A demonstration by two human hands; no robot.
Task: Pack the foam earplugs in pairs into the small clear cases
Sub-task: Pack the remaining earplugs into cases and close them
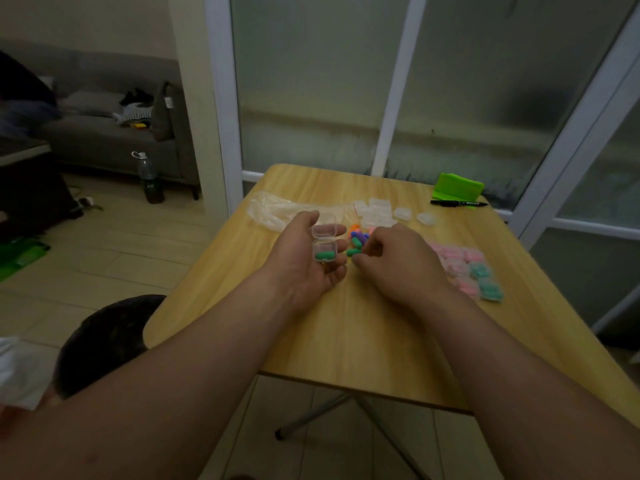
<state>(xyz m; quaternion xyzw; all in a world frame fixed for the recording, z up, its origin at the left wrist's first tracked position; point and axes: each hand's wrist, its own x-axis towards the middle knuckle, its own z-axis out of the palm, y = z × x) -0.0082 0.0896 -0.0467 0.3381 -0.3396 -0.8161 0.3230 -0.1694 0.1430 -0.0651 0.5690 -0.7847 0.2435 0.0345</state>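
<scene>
left fingers [341, 244] hold open clear case [324, 233], green earplug [325, 254] inside | right fingers [372, 252]: hold unclear

The near half of the worktop [346, 341] is bare wood, open from the front edge and both sides. Farther back, obstacles run across: a crumpled plastic bag [273, 209] at left, loose earplugs [356, 239] and empty cases [381, 211] in the middle, packed cases [467, 268] at right. A marker [457, 203] and a green box [457, 187] crowd the far right corner.
</scene>
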